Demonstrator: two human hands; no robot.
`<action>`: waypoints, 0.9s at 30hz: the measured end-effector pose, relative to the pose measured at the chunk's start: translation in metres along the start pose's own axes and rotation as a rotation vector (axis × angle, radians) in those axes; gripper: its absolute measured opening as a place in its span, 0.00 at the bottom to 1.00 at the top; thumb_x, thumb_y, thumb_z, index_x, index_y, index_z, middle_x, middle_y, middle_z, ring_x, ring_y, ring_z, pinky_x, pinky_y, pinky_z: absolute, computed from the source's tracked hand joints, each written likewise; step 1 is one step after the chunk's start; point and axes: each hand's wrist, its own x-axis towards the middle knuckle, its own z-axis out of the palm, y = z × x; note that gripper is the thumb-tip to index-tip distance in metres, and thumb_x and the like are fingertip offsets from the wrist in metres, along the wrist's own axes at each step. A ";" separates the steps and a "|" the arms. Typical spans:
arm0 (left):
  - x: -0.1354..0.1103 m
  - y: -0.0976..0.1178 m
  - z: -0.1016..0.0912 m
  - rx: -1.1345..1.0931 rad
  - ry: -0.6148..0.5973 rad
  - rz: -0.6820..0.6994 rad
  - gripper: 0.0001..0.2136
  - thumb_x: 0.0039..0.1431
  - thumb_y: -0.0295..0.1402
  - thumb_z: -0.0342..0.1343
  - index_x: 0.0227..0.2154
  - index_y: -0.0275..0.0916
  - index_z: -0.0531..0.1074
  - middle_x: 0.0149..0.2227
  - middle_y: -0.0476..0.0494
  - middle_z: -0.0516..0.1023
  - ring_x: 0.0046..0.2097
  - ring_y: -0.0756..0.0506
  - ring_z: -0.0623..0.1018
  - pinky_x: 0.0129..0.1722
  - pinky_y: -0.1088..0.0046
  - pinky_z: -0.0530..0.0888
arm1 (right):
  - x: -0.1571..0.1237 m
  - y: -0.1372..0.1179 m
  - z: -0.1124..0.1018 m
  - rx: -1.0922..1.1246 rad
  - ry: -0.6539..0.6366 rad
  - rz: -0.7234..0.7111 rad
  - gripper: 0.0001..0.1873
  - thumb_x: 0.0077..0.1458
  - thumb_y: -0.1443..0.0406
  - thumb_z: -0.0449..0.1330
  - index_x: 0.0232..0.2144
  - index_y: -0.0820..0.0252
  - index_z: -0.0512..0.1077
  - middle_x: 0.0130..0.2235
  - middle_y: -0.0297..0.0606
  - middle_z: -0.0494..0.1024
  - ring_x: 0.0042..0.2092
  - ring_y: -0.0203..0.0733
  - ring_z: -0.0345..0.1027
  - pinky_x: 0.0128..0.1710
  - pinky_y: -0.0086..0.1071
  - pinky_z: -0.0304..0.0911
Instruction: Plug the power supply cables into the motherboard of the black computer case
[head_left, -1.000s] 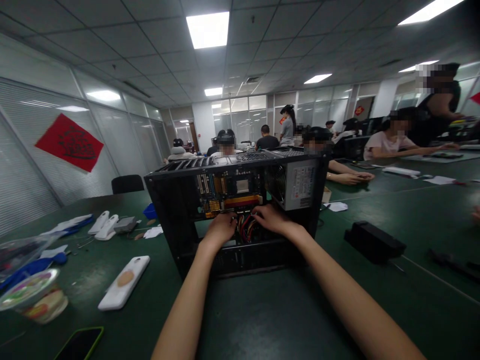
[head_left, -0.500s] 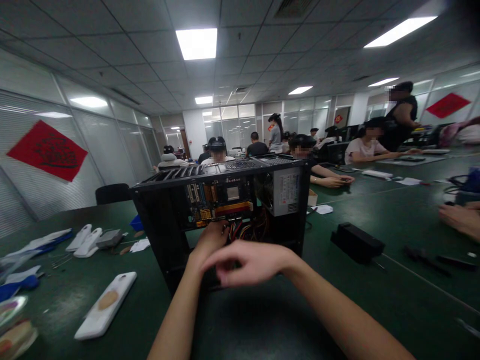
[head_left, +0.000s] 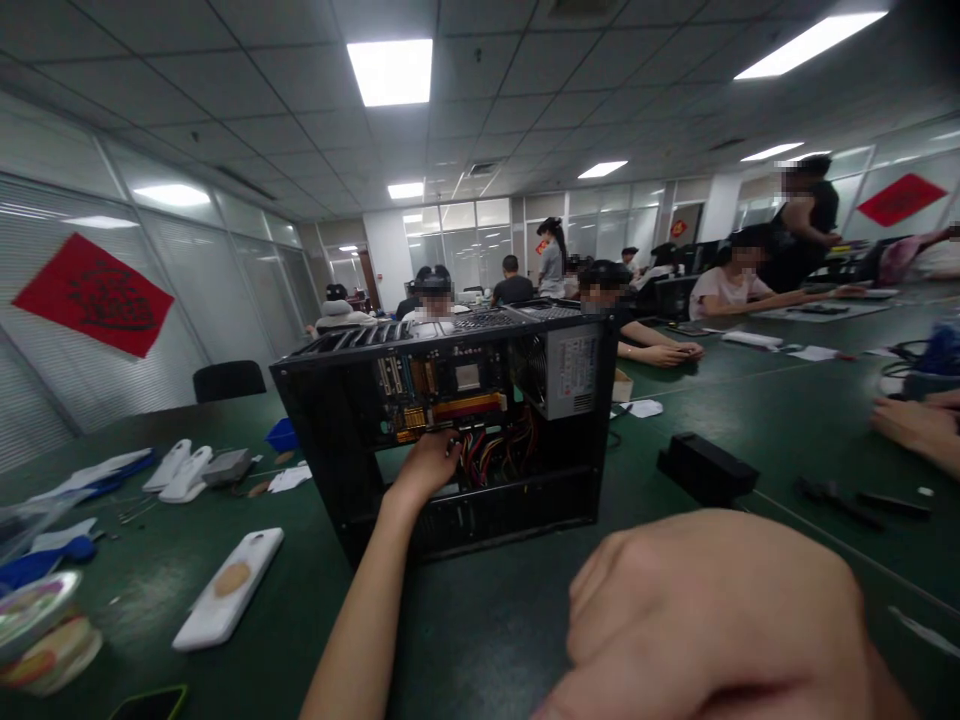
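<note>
Case (head_left: 517,508), centre: likely heavy, rigid; hold outer edges. Cables (head_left: 499,452) likely flexible. Left hand (head_left: 429,462) beside them, right hand (head_left: 720,612) lower right; can't tell either grip.

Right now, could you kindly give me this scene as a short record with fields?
Left hand: at the case, beside the cables; grip unclear
Right hand: in the foreground, apart from the case; fingers largely hidden
Case: upright on the table, near side open
Inside, upper right: power supply
Left of case: white slab
Right of case: black box
</note>
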 end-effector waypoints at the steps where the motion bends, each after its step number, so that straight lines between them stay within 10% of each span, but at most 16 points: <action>1: -0.001 0.000 -0.001 0.000 0.001 -0.003 0.16 0.68 0.34 0.51 0.53 0.37 0.76 0.53 0.36 0.80 0.56 0.39 0.77 0.57 0.67 0.70 | -0.003 0.005 -0.006 0.054 -0.061 -0.032 0.32 0.66 0.42 0.43 0.45 0.54 0.79 0.29 0.42 0.80 0.32 0.39 0.77 0.36 0.26 0.70; 5: -0.002 0.003 -0.003 -0.001 -0.022 -0.021 0.16 0.69 0.35 0.50 0.53 0.40 0.76 0.54 0.37 0.80 0.57 0.40 0.77 0.56 0.69 0.70 | -0.018 0.011 -0.017 0.217 -0.213 -0.082 0.35 0.60 0.35 0.45 0.41 0.51 0.78 0.28 0.43 0.80 0.32 0.39 0.78 0.38 0.24 0.70; 12: -0.002 0.004 -0.001 -0.014 -0.012 -0.009 0.16 0.68 0.34 0.50 0.53 0.38 0.76 0.53 0.36 0.80 0.56 0.40 0.77 0.57 0.68 0.70 | -0.003 -0.013 -0.010 -0.107 0.029 0.310 0.30 0.65 0.52 0.55 0.66 0.50 0.63 0.41 0.39 0.83 0.43 0.40 0.78 0.43 0.28 0.69; 17: -0.005 0.011 -0.007 0.004 -0.036 -0.013 0.15 0.69 0.33 0.49 0.52 0.41 0.77 0.53 0.39 0.80 0.56 0.41 0.77 0.55 0.69 0.71 | 0.026 0.053 -0.007 -0.453 0.256 0.682 0.35 0.59 0.56 0.64 0.66 0.53 0.63 0.55 0.46 0.78 0.53 0.51 0.74 0.51 0.36 0.67; 27: -0.032 0.040 -0.005 0.187 -0.011 -0.272 0.22 0.69 0.45 0.43 0.38 0.38 0.79 0.39 0.33 0.83 0.42 0.35 0.82 0.37 0.65 0.73 | 0.034 0.119 -0.018 -0.627 0.062 1.180 0.25 0.68 0.54 0.54 0.48 0.71 0.79 0.48 0.62 0.80 0.50 0.60 0.77 0.44 0.40 0.69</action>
